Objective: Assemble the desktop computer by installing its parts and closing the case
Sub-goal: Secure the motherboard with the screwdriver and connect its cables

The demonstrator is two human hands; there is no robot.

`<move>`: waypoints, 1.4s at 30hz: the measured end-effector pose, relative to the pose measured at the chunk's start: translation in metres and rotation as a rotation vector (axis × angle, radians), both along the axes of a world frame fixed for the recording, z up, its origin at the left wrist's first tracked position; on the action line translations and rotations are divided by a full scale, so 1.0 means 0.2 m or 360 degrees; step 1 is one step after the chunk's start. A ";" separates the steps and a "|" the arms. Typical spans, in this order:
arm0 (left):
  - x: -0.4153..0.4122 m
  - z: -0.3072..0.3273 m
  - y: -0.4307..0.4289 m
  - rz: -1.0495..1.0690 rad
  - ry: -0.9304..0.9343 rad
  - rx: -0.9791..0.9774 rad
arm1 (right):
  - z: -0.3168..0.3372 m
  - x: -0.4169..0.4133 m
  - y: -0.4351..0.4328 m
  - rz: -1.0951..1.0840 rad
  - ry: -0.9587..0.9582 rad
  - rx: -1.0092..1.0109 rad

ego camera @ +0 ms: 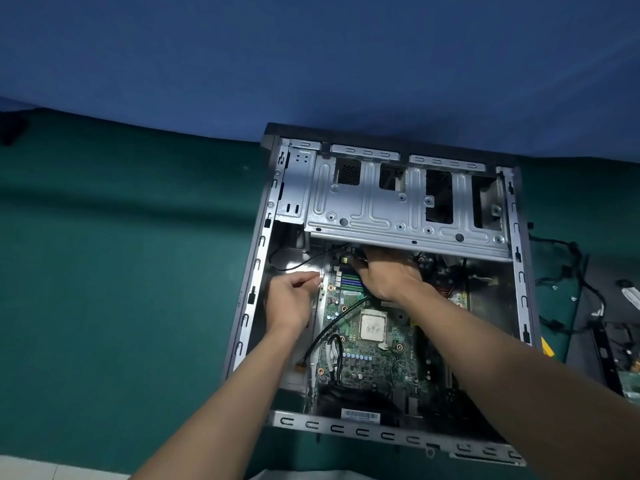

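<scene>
Both hands are sitting inside the open computer case [520,271], which is lying flat on the green table [121,254]. My left hand [289,303] is curling at the left edge of the circuit board [367,368]; my right hand [388,275] is reaching under the drive cage [381,209], fingers hidden. I cannot tell either grip.

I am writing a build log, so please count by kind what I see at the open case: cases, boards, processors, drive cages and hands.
Case: 1
Board: 1
Processor: 1
Drive cage: 1
Hands: 2, left hand and right hand
Total: 6
</scene>
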State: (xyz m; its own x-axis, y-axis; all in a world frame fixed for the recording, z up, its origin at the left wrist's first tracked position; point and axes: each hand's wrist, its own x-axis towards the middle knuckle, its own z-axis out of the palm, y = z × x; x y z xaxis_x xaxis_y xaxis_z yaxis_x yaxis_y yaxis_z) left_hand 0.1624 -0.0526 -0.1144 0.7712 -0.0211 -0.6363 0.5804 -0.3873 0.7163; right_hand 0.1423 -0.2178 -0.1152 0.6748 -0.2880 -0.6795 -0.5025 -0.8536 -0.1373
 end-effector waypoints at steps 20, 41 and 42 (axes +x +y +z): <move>0.13 -0.07 -0.13 -0.0071 0.0020 -0.0096 | -0.06 0.00 0.02 -0.0115 -0.0098 -0.0080; 0.12 -0.12 -0.20 0.0015 -0.0173 0.0053 | -0.02 -0.01 -0.02 0.0050 -0.0086 0.0011; 0.12 -0.13 -0.20 0.0007 -0.0193 0.0081 | -0.02 -0.02 -0.02 0.0046 -0.0132 -0.0002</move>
